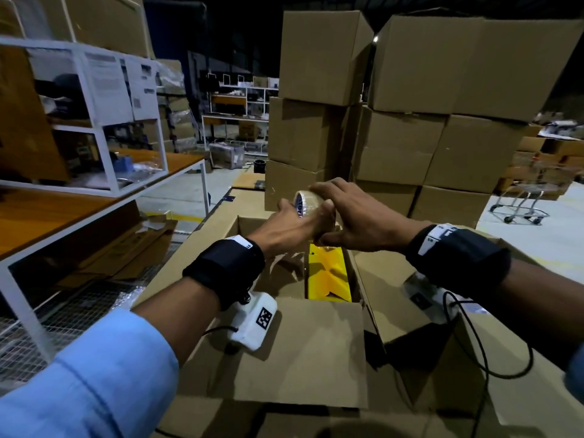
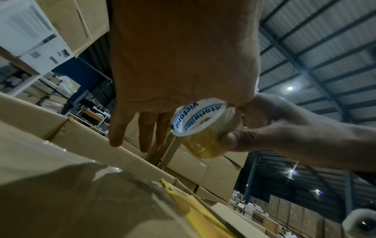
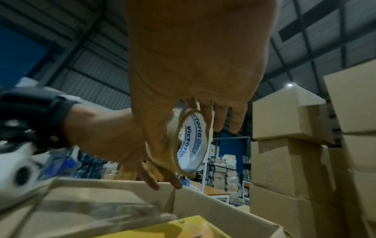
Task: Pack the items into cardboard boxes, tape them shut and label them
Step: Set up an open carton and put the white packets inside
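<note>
head view downward, wrist views upward, sharing tape roll (image 2: pixel 205 128)

Both forearms reach in from the lower corners of the head view and meet at centre frame, each wrist wrapped in a black band. The left hand (image 1: pixel 292 224) and the right hand (image 1: pixel 354 216) together grip a tape roll (image 1: pixel 308 202), the right thumb curled against its outer face.
</note>
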A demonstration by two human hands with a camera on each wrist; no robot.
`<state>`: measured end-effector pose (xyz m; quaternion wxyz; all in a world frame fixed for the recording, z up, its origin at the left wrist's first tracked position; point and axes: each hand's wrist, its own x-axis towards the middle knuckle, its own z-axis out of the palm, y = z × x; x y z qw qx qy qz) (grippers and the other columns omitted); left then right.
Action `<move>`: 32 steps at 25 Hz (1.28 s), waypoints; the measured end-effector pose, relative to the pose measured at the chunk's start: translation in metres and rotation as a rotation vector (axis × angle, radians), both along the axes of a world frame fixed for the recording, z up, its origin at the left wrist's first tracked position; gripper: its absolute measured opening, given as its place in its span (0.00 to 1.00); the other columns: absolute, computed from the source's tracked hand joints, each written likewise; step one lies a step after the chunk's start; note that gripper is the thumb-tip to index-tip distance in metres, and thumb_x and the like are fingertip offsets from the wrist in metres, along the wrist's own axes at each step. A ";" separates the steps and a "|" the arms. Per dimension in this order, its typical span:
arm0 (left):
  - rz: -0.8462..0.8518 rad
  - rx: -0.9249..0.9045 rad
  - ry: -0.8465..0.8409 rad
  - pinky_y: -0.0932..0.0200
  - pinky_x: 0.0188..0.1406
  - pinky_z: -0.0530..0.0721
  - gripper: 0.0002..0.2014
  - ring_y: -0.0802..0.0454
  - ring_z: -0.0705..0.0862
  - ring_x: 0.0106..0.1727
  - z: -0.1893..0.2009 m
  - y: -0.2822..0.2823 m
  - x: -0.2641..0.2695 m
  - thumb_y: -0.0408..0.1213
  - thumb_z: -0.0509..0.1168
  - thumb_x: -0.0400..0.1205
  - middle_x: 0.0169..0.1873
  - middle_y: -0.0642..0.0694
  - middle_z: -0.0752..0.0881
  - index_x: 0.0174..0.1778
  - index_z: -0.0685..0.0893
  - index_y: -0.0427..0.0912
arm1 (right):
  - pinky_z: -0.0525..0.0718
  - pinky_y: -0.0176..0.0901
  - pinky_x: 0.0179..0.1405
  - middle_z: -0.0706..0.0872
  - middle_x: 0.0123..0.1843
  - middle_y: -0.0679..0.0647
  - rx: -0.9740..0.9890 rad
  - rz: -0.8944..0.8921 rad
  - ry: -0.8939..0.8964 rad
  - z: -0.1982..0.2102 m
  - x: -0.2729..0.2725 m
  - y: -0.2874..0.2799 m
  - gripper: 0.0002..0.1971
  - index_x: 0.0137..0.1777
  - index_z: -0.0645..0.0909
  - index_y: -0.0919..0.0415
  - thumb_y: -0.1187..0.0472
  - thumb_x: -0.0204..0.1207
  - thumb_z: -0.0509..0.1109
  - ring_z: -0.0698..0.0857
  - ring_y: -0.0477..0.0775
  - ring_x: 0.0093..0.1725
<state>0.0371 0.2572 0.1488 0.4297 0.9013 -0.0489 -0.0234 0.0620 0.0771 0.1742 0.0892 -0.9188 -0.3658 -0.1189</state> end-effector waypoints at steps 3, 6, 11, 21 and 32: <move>0.022 0.060 0.004 0.57 0.44 0.78 0.52 0.50 0.83 0.49 -0.003 0.004 0.016 0.81 0.38 0.72 0.59 0.40 0.82 0.75 0.66 0.38 | 0.78 0.59 0.66 0.74 0.74 0.55 -0.076 -0.048 -0.009 0.000 0.026 -0.003 0.43 0.81 0.63 0.55 0.43 0.70 0.79 0.72 0.56 0.66; -0.017 0.197 0.084 0.47 0.60 0.84 0.55 0.45 0.86 0.58 -0.021 0.020 0.033 0.84 0.37 0.72 0.67 0.38 0.84 0.74 0.75 0.40 | 0.77 0.57 0.66 0.75 0.73 0.55 -0.129 -0.104 0.083 -0.004 0.058 -0.010 0.40 0.79 0.64 0.53 0.45 0.72 0.78 0.71 0.55 0.66; -0.109 0.557 0.279 0.47 0.79 0.69 0.46 0.42 0.69 0.82 -0.014 0.022 0.034 0.70 0.52 0.83 0.85 0.40 0.66 0.88 0.53 0.41 | 0.79 0.55 0.62 0.78 0.65 0.52 -0.223 -0.118 0.221 -0.014 0.099 -0.013 0.38 0.76 0.67 0.52 0.41 0.71 0.79 0.71 0.55 0.65; -0.205 0.787 0.357 0.49 0.67 0.75 0.39 0.45 0.77 0.70 -0.001 0.006 0.070 0.70 0.55 0.83 0.77 0.43 0.77 0.84 0.65 0.47 | 0.86 0.57 0.57 0.80 0.60 0.54 -0.418 -0.104 0.260 -0.025 0.126 -0.007 0.32 0.66 0.75 0.55 0.39 0.67 0.78 0.80 0.57 0.59; -0.379 0.841 0.505 0.46 0.75 0.72 0.43 0.41 0.77 0.73 -0.018 -0.003 0.094 0.72 0.51 0.82 0.77 0.39 0.76 0.81 0.71 0.40 | 0.81 0.59 0.64 0.72 0.67 0.56 -0.488 -0.157 0.371 -0.029 0.135 -0.011 0.39 0.79 0.68 0.51 0.35 0.72 0.73 0.73 0.58 0.67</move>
